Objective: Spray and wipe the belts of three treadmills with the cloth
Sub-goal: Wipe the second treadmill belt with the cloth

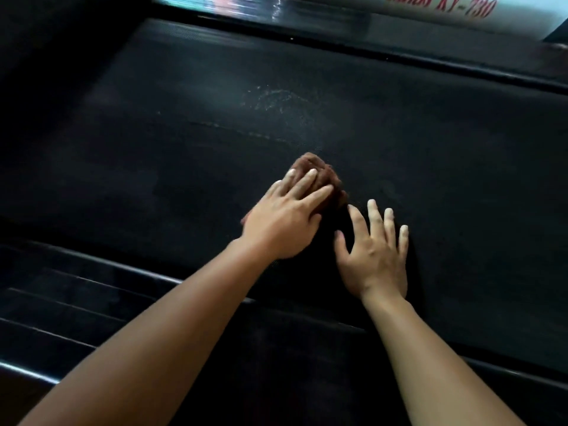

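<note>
Far beyond the cloth, a white panel carries red lettering ending in "KY-730"; the word before it is blurred and cut off by the frame edge. Your left hand presses straight-fingered on the brown cloth, hiding most of it, on the dark belt. Your right hand lies spread on the belt just right of the cloth, holding nothing.

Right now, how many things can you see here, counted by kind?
hands: 2 (left hand pressing the cloth, right hand flat on the belt)
brown cloth: 1
treadmill belt: 1
Total: 4
</note>
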The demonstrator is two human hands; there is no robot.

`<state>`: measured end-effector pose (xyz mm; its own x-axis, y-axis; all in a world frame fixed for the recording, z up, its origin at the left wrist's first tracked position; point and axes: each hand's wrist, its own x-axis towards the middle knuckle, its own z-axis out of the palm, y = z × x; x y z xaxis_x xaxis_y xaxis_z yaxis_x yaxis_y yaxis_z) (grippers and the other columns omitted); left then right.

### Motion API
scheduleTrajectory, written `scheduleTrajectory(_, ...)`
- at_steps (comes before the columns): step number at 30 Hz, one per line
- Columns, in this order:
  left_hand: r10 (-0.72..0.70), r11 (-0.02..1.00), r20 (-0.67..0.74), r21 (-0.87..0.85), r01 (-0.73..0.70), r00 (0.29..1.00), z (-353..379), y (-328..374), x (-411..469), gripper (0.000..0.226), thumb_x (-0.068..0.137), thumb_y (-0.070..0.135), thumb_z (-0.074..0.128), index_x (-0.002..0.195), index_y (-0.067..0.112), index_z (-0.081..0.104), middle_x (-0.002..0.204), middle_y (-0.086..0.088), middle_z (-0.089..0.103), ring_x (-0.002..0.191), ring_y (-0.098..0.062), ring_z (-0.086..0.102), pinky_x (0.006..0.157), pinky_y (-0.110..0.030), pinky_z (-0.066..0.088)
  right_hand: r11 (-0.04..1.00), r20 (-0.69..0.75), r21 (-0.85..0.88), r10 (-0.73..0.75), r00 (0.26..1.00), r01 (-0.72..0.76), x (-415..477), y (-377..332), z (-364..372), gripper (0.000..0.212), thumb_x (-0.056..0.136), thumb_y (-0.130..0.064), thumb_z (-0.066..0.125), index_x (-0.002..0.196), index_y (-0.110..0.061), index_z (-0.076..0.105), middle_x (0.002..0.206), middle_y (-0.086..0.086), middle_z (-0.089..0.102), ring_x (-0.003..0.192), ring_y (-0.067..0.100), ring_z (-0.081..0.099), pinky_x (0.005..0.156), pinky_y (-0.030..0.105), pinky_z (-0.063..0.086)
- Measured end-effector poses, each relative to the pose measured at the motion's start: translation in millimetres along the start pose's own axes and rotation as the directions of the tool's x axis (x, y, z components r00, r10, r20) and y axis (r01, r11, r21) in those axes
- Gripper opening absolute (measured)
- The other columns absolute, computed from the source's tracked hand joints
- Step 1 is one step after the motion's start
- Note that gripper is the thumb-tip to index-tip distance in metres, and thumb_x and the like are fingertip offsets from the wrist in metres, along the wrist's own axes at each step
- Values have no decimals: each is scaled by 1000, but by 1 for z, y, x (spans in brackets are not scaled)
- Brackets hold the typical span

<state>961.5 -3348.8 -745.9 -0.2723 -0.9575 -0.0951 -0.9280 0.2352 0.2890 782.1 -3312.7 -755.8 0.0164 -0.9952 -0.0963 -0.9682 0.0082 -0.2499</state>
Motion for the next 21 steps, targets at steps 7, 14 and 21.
scheduleTrajectory(7,-433,901,-101,-40,432,895,-36,-105,-55,61,101,37,51,158,34,28,169,-2,12,156,-27,5,126,-35,1,1000,-33,14,4,999,-4,1,-3,1,58,95,-52,34,150,-34,31,166,3,13,153,29,3,122,53,-2)
scheduleTrajectory(14,-412,908,-78,48,416,908,-38,-95,13,63,103,42,35,162,31,16,170,-6,3,156,-29,-4,127,-38,-2,1000,-21,-3,7,1000,-7,2,-4,0,57,96,-51,35,150,-35,29,166,3,11,153,28,1,122,53,-4)
scheduleTrajectory(21,-107,991,-10,85,108,994,1,-10,26,69,92,51,23,159,35,22,169,-7,11,157,-29,3,125,-47,15,1000,-24,-7,10,1000,-11,4,-4,1,62,90,-54,30,149,-35,31,165,3,14,153,30,3,121,54,-2)
